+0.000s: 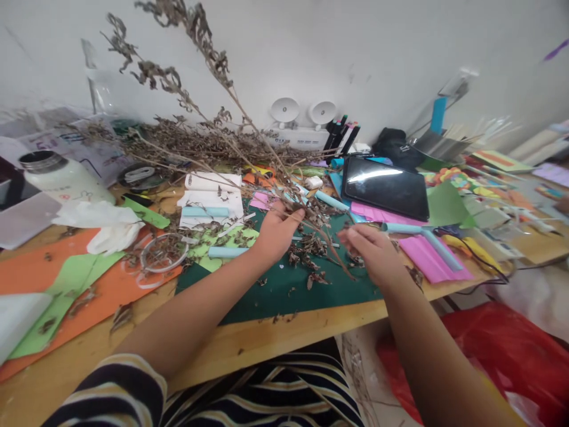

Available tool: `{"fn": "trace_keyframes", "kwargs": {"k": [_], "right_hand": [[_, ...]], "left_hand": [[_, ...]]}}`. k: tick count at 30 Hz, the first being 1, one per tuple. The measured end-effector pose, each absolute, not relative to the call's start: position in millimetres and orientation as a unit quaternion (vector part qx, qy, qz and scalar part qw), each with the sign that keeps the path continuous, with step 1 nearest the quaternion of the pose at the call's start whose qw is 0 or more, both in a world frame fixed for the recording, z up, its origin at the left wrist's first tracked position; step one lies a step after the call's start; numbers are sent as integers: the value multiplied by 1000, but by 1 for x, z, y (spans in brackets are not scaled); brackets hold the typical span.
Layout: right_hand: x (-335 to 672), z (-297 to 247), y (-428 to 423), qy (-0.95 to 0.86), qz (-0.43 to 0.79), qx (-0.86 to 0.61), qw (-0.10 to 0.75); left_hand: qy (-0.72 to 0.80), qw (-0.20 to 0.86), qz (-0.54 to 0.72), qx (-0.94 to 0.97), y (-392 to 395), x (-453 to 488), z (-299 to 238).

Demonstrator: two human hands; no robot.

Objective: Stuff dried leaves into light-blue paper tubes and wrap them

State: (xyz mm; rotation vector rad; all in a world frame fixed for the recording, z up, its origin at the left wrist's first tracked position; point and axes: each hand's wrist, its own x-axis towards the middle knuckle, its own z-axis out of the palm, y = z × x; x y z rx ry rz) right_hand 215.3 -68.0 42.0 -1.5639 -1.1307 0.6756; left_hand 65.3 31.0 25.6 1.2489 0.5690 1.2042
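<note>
My left hand [280, 231] is closed around the stem of a dried plant branch [233, 95], whose leafy twigs rise to the upper left. The stem's lower end slants out below the fingers, over a dark green mat [275, 290]. To the right of the stem is my right hand [367, 246], its fingertips drawn together in a pinch. Whatever is between them is too small to make out. Crumbled dry leaves [306, 252] lie on the mat between and below the hands.
A black tablet [384, 187] lies behind my right hand. A pile of dried stems [178, 142] stretches along the wall. At the left stand an open bottle [66, 178] and white tissue [106, 222] on orange paper [111, 302]. Blue paper rolls [226, 252] and markers [342, 136] are around the mat.
</note>
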Motion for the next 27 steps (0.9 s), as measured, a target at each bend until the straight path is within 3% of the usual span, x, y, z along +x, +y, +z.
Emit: {"fn": "trace_keyframes", "kwargs": {"k": [3,5,12,18,27], "right_hand": [[206,53,-67,-526,307,-675,417],[199,56,-65,-516,317,-685,406],[192,41,-61,-473,261,-655,529],[207,25,-60,-424,210,-667,575],[249,26,-83,-442,186,-778,406]], "left_hand": [[253,618,522,530,30,66,24],[264,615,522,529,30,66,23],[260,621,536,509,31,65,24],[257,611,551,507,37,63,20],[244,607,556,513,38,63,19]]}}
